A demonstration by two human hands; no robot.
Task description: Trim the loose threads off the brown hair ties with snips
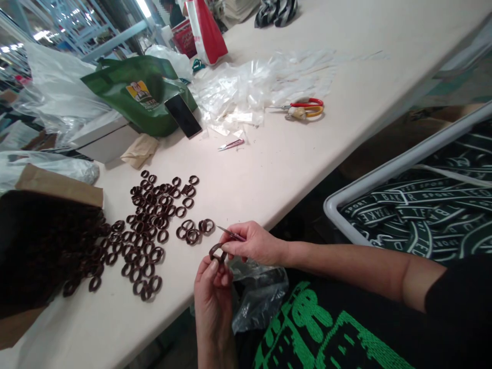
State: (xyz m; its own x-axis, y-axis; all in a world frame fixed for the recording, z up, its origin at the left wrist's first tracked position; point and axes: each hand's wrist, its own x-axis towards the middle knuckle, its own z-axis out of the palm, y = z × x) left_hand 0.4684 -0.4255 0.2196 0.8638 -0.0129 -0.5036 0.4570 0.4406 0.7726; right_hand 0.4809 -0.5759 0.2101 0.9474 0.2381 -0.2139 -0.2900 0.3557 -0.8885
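Observation:
Pinched in the fingertips of my left hand [211, 282] is a small dark brown loop [216, 249], held upright near the table's front edge. My right hand [259, 245] touches the loop's right side with thumb and finger. It also grips a pair of thread snips [233, 234], whose thin points stick out to the left above the loop. Just beyond my hands lie several matching brown loops [192, 236]. A larger heap of loops [151, 215] spreads to the left, trailing out of a tipped cardboard box [59, 185].
Pink thread snips [231, 145] and red-and-yellow-handled scissors [307, 108] lie farther back. A phone [183, 116] leans on a green bag [142, 92] beside clear plastic bags [246, 87]. At right, a grey-rimmed bin [338, 205] holds printed dark straps. A clear plastic bag [259, 294] hangs below my hands.

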